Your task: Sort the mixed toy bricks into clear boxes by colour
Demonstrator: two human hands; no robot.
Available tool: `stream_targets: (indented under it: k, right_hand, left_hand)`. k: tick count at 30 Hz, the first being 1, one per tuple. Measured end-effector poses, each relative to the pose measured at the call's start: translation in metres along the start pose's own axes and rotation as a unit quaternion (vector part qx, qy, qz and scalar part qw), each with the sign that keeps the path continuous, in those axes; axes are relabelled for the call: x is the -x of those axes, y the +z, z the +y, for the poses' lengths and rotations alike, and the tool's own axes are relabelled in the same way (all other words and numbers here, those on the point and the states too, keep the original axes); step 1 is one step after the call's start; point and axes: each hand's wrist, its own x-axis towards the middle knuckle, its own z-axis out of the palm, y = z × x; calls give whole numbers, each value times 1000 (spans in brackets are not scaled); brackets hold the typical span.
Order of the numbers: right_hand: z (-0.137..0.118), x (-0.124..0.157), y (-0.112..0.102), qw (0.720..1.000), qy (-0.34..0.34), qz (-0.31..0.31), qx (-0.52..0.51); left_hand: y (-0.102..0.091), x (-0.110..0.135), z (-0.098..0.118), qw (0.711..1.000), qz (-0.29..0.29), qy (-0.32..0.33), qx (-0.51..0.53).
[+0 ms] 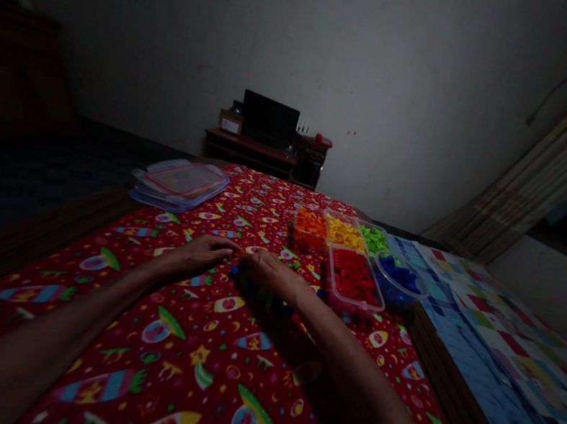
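My left hand [204,252] rests over the red patterned cloth, its fingers stretched toward the right and the thumb a little apart, with nothing visible in it. Just right of it, my right hand [273,273] is closed, fingers curled downward; what they grip is hidden in the dim light. A small blue piece [234,271] shows at the right hand's fingertips. More dark blue pieces [275,303] lie under that palm, partly covered by the hand and its shadow.
Right of my hands stand clear tubs of small plastic pieces: orange [310,222], yellow [346,235], green [374,238], red [356,280] and blue [398,275]. Clear lids [179,183] are stacked at the left edge. A bed [502,338] adjoins the table on the right.
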Motion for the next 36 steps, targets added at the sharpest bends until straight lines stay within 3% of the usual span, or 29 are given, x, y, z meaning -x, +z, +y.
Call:
stream_targets:
  k: [6,10,15,19,23,28,31,36]
  right_hand:
    - [4,-8,-6,997,29,11,-70]
    - [-5,-14,-1,997,-22,34,-66]
    - [-18,-25,16,998,-52,-20,-6]
    - [-19,-25,12,997,-56,-13,-49]
    - [-4,-1,-19,993,-3,8,-116]
    - [47,66,-84,989,114,86,-47]
    - [90,114,-121,959,235,150,51]
    - [145,171,-156,895,399,136,147]
  left_hand:
    - [2,-1,-5,1000,5,-7,19]
    - [1,0,-4,1000,1,10,23]
    - [-3,1,5,1000,-4,16,3]
    - [-4,2,8,1000,-4,9,2]
    - [-3,3,6,1000,-1,-6,7]
    - [-1,3,5,999,14,-45,16]
    - [0,2,6,998,21,-64,17]
    - [-3,0,3,998,13,-63,-12]
